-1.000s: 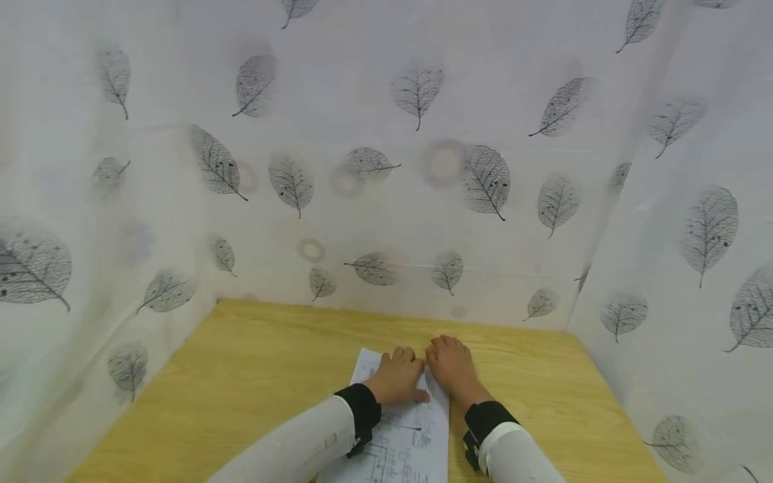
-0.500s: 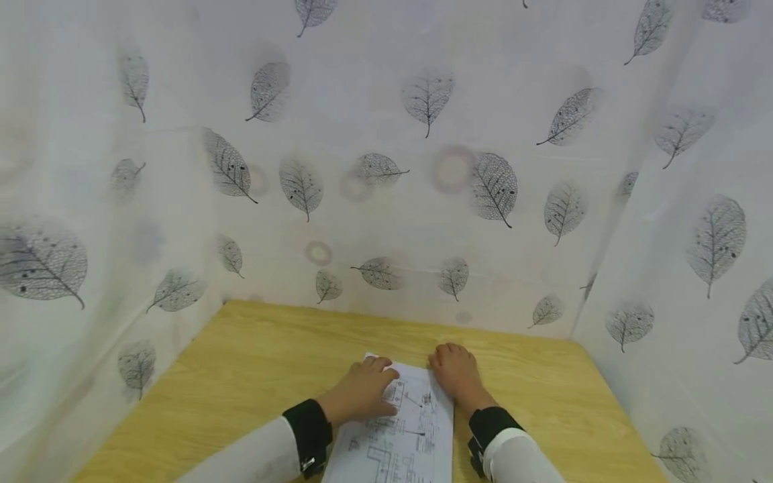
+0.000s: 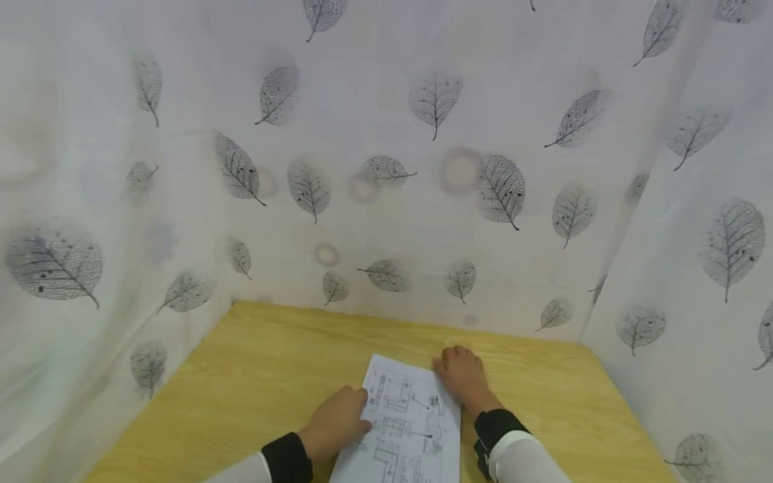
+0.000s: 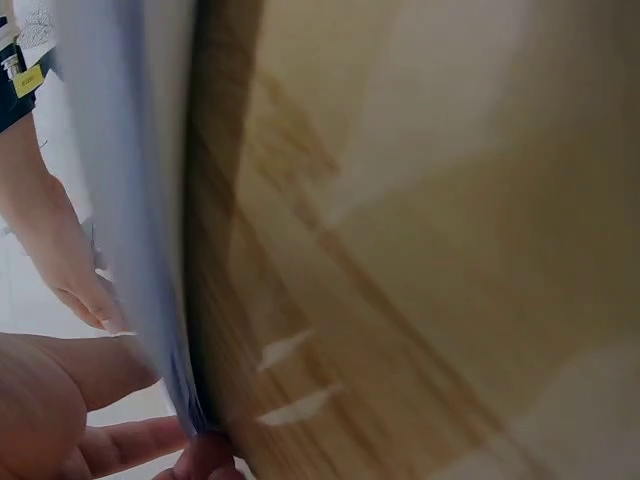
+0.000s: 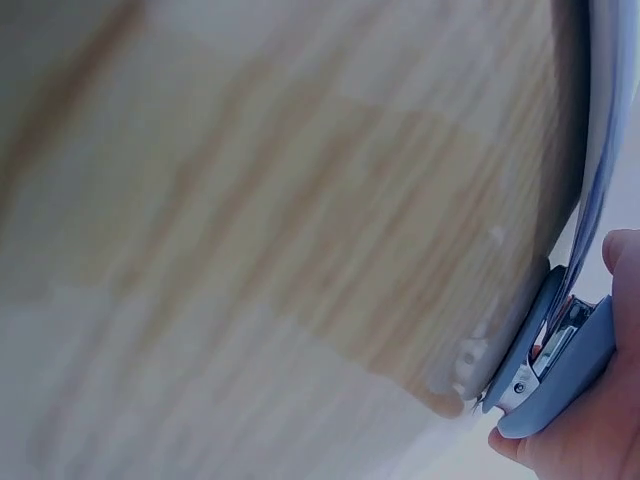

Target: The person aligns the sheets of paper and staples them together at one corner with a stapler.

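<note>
A stack of printed sheets point(image 3: 401, 436) with line drawings lies on the table. My left hand point(image 3: 338, 419) holds the stack's left edge, thumb over the top sheet; in the left wrist view, the left fingers point(image 4: 140, 445) are at the paper edge. At the top right corner is my right hand point(image 3: 461, 376), gripping a blue-grey stapler point(image 5: 575, 365). The right wrist view shows the paper's edge running into the stapler's mouth; in the head view the hand hides the stapler.
The yellow wood-grain table point(image 3: 272, 362) extends around the sheets. A pale leaf-patterned sheet point(image 3: 398, 215) hangs behind the table and along both sides. Black bands point(image 3: 288, 459) sit at both wrists.
My left hand has moved left and toward me, from over the top of the sheets beside the right hand to their left edge. The right hand stays at the corner.
</note>
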A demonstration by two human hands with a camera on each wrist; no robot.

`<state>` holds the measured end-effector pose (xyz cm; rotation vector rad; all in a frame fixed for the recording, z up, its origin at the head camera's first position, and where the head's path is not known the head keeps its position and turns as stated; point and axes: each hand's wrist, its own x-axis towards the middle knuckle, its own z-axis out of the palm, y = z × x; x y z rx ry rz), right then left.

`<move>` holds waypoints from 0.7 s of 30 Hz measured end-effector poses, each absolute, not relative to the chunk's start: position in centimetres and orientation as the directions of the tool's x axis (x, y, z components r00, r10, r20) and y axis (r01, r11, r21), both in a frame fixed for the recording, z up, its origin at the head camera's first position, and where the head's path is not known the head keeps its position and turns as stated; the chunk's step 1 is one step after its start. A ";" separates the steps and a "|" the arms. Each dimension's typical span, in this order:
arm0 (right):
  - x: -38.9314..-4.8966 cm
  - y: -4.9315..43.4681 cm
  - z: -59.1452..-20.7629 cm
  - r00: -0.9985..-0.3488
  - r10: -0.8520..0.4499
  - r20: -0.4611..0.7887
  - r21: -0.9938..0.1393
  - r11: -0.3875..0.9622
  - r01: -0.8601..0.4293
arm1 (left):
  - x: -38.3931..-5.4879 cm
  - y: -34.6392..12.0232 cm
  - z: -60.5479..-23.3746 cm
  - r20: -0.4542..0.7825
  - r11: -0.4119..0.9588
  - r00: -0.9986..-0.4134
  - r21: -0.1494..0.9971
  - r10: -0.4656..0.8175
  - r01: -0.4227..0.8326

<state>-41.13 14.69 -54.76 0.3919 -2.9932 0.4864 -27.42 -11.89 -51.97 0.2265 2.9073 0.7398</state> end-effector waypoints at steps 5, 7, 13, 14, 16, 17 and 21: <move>-41.1 14.7 -54.8 -0.965 -0.232 0.122 -0.295 0.920 -0.258 | -27.7 -11.4 -51.7 -0.119 0.886 -0.982 0.456 0.150 0.080; -41.1 14.7 -54.6 -0.966 -0.227 0.122 -0.286 0.924 -0.254 | -27.8 -11.2 -51.6 -0.129 0.891 -0.982 0.449 0.141 0.069; -40.9 14.6 -54.5 -0.963 -0.240 0.126 -0.253 0.931 -0.265 | -27.8 -10.7 -51.4 -0.139 0.911 -0.983 0.408 0.121 0.054; -40.9 14.6 -54.6 -0.961 -0.243 0.130 -0.250 0.930 -0.269 | -27.8 -10.6 -51.4 -0.139 0.916 -0.983 0.397 0.118 0.053; -40.9 14.5 -55.0 -0.958 -0.249 0.144 -0.245 0.929 -0.278 | -27.8 -10.5 -51.3 -0.147 0.927 -0.983 0.373 0.108 0.046; -40.9 14.5 -55.3 -0.956 -0.252 0.152 -0.239 0.929 -0.283 | -27.8 -10.4 -51.3 -0.152 0.930 -0.983 0.364 0.105 0.043; -41.1 14.4 -56.1 -0.950 -0.257 0.175 -0.206 0.935 -0.290 | -27.8 -10.2 -51.4 -0.176 0.939 -0.981 0.345 0.083 0.018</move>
